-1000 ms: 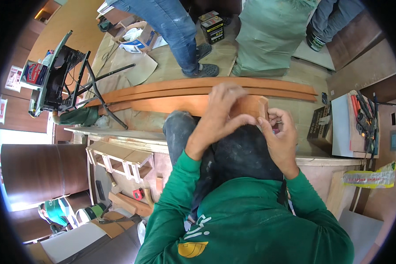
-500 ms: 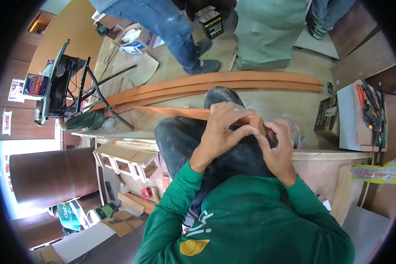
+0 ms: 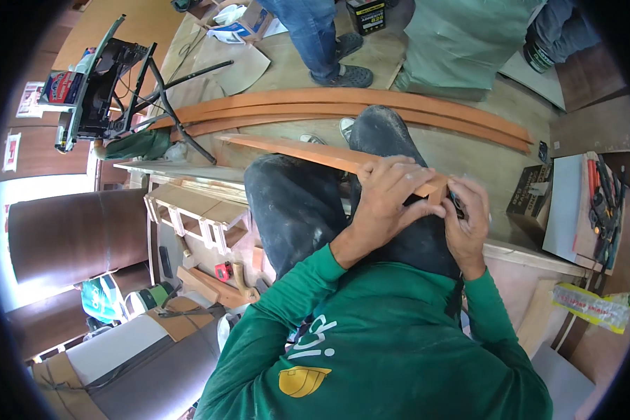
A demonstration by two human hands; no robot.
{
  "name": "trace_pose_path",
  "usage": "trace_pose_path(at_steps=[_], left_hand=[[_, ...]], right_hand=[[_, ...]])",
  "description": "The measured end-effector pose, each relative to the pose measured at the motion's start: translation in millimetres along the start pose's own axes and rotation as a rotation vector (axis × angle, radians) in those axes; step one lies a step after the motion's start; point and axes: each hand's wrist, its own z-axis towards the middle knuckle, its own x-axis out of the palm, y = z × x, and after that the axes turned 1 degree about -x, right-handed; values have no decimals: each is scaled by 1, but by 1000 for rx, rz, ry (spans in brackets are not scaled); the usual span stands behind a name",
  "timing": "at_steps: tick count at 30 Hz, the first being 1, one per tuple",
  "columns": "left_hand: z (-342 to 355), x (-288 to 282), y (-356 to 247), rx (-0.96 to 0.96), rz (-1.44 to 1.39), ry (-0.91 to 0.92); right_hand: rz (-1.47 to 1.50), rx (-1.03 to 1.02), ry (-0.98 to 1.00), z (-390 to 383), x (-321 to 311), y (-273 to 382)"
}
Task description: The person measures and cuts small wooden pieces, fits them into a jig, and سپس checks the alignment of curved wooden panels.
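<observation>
A long orange-brown wooden strip (image 3: 294, 150) lies across above my knees, its far part running off to the left and its near end between my hands. My left hand (image 3: 390, 199) is closed round the strip just short of that end, fingers over the top and thumb on the near side. At the end face, my right hand (image 3: 467, 218) is bent in a pinch, its thumb and fingertips against the wood's edge. Whether the right fingers also hold something small cannot be made out.
More long orange-brown boards (image 3: 315, 101) lie on the floor ahead. A black folding stand (image 3: 115, 84) is at left, a wooden rack (image 3: 196, 210) below it. Pliers and other hand tools (image 3: 602, 203) lie at right. A person's jeans-clad leg (image 3: 308, 38) stands beyond the boards.
My view has shifted. Both hands and the strip's end appear farther right, and more of the strip shows left of my left hand. Both hands stay at the strip's end.
</observation>
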Motion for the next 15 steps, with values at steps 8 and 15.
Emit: trace_pose_path(at_steps=[8,15], left_hand=[[11,2,1,-23,-28,19],[15,-2,2,-16,-69,6]], right_hand=[[-114,-67,-12,0,-4,-3],[-167,-73,-15,1,-1,1]])
